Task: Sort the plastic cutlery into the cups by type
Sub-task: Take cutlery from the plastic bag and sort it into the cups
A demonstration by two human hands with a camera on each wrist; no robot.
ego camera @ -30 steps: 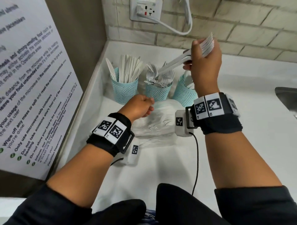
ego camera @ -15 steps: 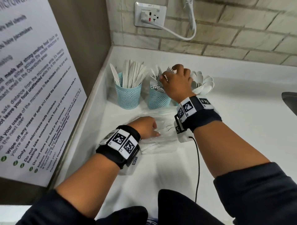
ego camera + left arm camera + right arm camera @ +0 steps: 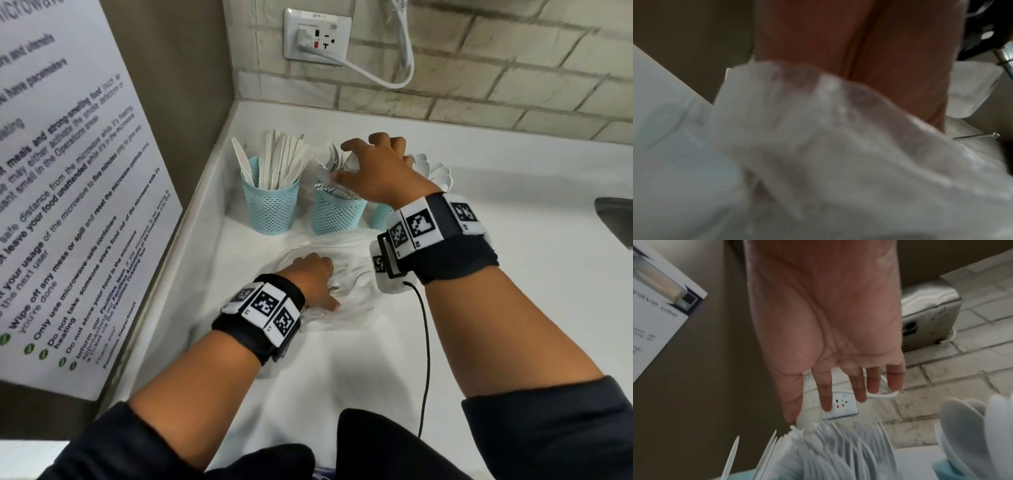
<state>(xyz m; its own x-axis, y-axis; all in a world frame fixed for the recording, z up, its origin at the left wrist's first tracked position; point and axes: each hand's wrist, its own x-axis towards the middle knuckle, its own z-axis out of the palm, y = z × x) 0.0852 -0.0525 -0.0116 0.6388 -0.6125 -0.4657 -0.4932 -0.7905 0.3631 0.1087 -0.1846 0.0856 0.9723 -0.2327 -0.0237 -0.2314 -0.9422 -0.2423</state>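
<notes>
Three teal mesh cups stand in the counter corner. The left cup (image 3: 270, 207) holds white knives (image 3: 281, 161). The middle cup (image 3: 337, 216) holds forks (image 3: 330, 186), which the right wrist view shows as blurred tines (image 3: 828, 451). The right cup (image 3: 381, 216) is mostly hidden behind my wrist, with spoons (image 3: 435, 171) fanned above it. My right hand (image 3: 342, 161) hovers just over the fork cup, fingers spread and palm empty (image 3: 838, 394). My left hand (image 3: 317, 284) grips a crumpled clear plastic bag (image 3: 346, 310) on the counter; this bag (image 3: 838, 146) fills the blurred left wrist view.
The white counter (image 3: 513, 308) ends at a brick wall with a socket (image 3: 317, 36) and a white cable (image 3: 404, 51). A notice board (image 3: 68, 205) lines the left side. A black wire (image 3: 424, 359) hangs from my right wrist. A metal object (image 3: 616, 219) sits at the right edge.
My right hand came down from above with a bundle of forks, set them in the middle cup and let go, fingers now spread. My left hand stayed on the bag.
</notes>
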